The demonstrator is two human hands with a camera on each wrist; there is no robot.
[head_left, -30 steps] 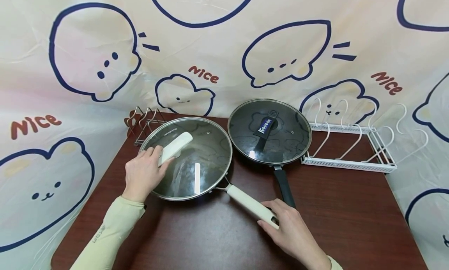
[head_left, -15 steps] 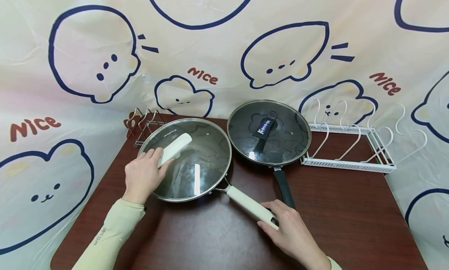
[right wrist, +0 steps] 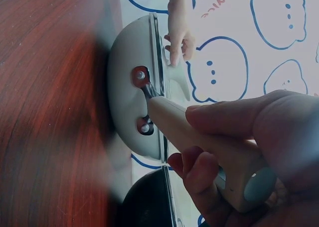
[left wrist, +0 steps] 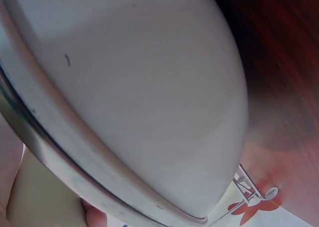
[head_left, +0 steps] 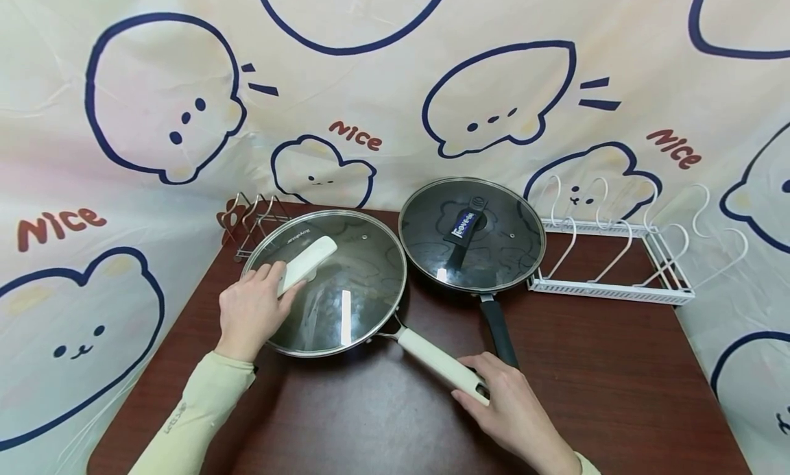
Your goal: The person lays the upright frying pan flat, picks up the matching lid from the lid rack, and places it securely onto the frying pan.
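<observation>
A cream-white wok-style frying pan (right wrist: pixel 128 95) sits at the left of the table under a clear glass lid (head_left: pixel 364 290). My left hand (head_left: pixel 254 312) grips the lower end of the lid's white handle (head_left: pixel 317 253). Its fingers lie over the far side and the thumb on the near side. My right hand (head_left: pixel 509 406) holds the end of the pan's cream handle (head_left: pixel 435 357), thumb on one side and fingers curled on the other, as the right wrist view shows. The lid rests on the rim. In the left wrist view the pan's white outer wall (left wrist: pixel 149 97) covers most of the frame.
Right of the white pan stands a black frying pan (right wrist: pixel 144 202) with its own glass lid (head_left: pixel 512 262) and black handle (head_left: pixel 498 332). A white wire rack (head_left: pixel 617 291) is at the back right. Behind the white pan's left side is a small metal rack (head_left: pixel 247 221).
</observation>
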